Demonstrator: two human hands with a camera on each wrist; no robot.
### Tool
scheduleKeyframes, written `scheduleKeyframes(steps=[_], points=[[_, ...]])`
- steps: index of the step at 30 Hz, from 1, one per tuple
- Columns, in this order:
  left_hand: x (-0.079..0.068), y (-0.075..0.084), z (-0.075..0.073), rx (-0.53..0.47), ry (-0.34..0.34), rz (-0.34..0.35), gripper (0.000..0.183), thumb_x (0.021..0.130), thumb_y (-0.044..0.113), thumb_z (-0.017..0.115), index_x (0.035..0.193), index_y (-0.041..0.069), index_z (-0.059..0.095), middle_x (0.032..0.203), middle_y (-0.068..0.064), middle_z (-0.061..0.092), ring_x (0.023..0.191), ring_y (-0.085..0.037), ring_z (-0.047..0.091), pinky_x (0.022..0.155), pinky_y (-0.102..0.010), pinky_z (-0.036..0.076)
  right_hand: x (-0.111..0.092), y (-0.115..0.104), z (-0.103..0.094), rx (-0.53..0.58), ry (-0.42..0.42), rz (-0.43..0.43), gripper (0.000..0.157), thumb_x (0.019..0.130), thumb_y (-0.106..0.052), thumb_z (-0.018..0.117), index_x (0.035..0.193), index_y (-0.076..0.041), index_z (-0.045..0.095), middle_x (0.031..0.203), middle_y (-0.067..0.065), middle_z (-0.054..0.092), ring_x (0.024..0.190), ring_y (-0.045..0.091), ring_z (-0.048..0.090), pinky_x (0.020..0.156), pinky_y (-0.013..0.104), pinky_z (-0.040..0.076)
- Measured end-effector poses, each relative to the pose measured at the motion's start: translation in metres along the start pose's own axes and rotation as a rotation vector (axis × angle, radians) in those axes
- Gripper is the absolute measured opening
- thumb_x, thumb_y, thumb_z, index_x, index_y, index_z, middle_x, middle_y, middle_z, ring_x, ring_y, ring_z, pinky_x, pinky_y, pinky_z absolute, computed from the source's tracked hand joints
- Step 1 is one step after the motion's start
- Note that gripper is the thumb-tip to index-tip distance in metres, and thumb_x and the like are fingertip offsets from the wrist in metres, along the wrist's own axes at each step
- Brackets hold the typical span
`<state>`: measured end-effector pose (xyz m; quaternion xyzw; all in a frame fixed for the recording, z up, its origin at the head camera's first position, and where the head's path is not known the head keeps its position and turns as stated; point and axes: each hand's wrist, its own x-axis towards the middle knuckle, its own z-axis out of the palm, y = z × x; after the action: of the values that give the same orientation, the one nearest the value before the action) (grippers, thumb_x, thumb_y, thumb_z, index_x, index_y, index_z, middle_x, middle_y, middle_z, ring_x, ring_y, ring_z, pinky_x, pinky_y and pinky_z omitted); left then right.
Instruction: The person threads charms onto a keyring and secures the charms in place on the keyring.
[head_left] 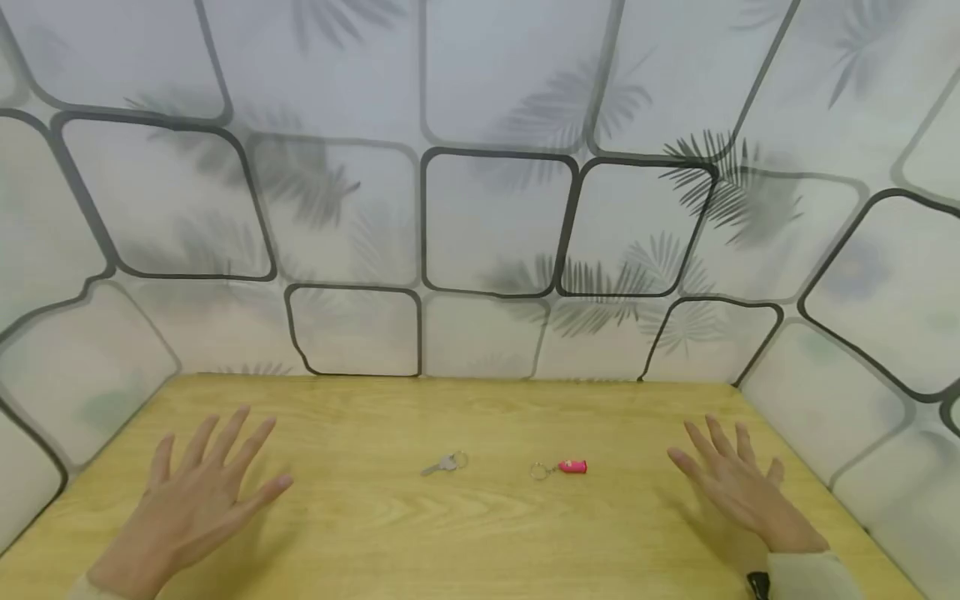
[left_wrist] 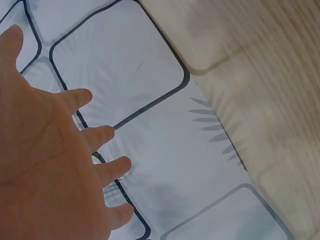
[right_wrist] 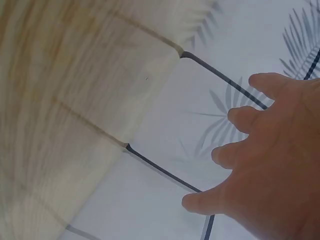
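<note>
Near the middle of the table lies a silver key (head_left: pixel 442 464) with a small ring at its right end. To its right is a pink keychain charm (head_left: pixel 573 467), joined by a short chain to a metal ring (head_left: pixel 539 472). My left hand (head_left: pixel 198 492), fingers spread, is over the left side of the table and holds nothing. On the right side, my right hand (head_left: pixel 738 487) is spread the same way, also with nothing in it. Both hands are well apart from the key and charm. The wrist views show the left palm (left_wrist: pixel 45 155) and the right hand (right_wrist: pixel 275 155) with fingers extended.
The wood-grain table (head_left: pixel 480 550) meets a white wall covering (head_left: pixel 495 225) with dark outlines and grey leaf prints at the back. Similar walls rise along the left and right sides. A dark band (head_left: pixel 759 583) shows at the right sleeve (head_left: pixel 813 575).
</note>
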<state>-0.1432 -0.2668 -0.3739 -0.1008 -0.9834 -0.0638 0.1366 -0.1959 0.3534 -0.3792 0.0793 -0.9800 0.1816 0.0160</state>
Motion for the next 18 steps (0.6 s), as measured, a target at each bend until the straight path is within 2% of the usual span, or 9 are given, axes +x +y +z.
scheduleKeyframes(steps=[3, 6, 9, 13, 18], points=[[0.0, 0.001, 0.0, -0.006, -0.024, 0.019, 0.077, 0.098, 0.06, 0.054, 0.152, 0.005, 0.044, 0.155, -0.03, 0.033, 0.136, -0.057, 0.032, 0.102, -0.081, 0.014, 0.003, -0.004, -0.003, 0.062, -0.03, -0.015, 0.073, 0.109, -0.048, 0.031, 0.155, 0.008, 0.025, 0.157, 0.041, 0.009, 0.136, 0.071, -0.004, 0.087, 0.092, -0.004], [0.006, 0.004, 0.0, -0.097, -0.088, 0.07, 0.066, 0.101, 0.052, 0.057, 0.144, 0.002, 0.053, 0.144, -0.03, 0.049, 0.124, -0.054, 0.049, 0.099, -0.075, 0.031, 0.006, -0.007, -0.011, 0.202, -0.067, -0.064, 0.066, 0.111, -0.038, 0.037, 0.15, 0.015, 0.03, 0.151, 0.044, 0.024, 0.133, 0.069, 0.022, 0.097, 0.084, 0.021], [0.016, 0.007, -0.001, -0.291, -0.177, 0.105, 0.054, 0.104, 0.04, 0.057, 0.137, -0.002, 0.058, 0.133, -0.028, 0.06, 0.114, -0.05, 0.059, 0.091, -0.067, 0.046, 0.011, -0.01, -0.019, 0.383, -0.101, -0.121, 0.054, 0.111, -0.023, 0.042, 0.144, 0.021, 0.036, 0.142, 0.043, 0.042, 0.122, 0.059, 0.049, 0.092, 0.066, 0.047], [0.031, 0.007, -0.004, -0.568, -0.262, 0.12, 0.048, 0.108, 0.03, 0.052, 0.137, -0.008, 0.056, 0.133, -0.028, 0.059, 0.115, -0.048, 0.059, 0.088, -0.064, 0.05, 0.022, -0.013, -0.027, 0.55, -0.137, -0.1, 0.051, 0.111, -0.02, 0.042, 0.142, 0.021, 0.039, 0.137, 0.038, 0.051, 0.116, 0.043, 0.061, 0.09, 0.052, 0.055], [0.044, 0.005, -0.005, -0.784, -0.354, 0.112, 0.05, 0.11, 0.028, 0.045, 0.142, -0.011, 0.048, 0.137, -0.032, 0.055, 0.118, -0.048, 0.058, 0.09, -0.064, 0.049, 0.032, -0.017, -0.029, 0.669, -0.215, -0.037, 0.055, 0.11, -0.025, 0.047, 0.144, 0.018, 0.038, 0.138, 0.036, 0.051, 0.117, 0.039, 0.062, 0.089, 0.046, 0.057]])
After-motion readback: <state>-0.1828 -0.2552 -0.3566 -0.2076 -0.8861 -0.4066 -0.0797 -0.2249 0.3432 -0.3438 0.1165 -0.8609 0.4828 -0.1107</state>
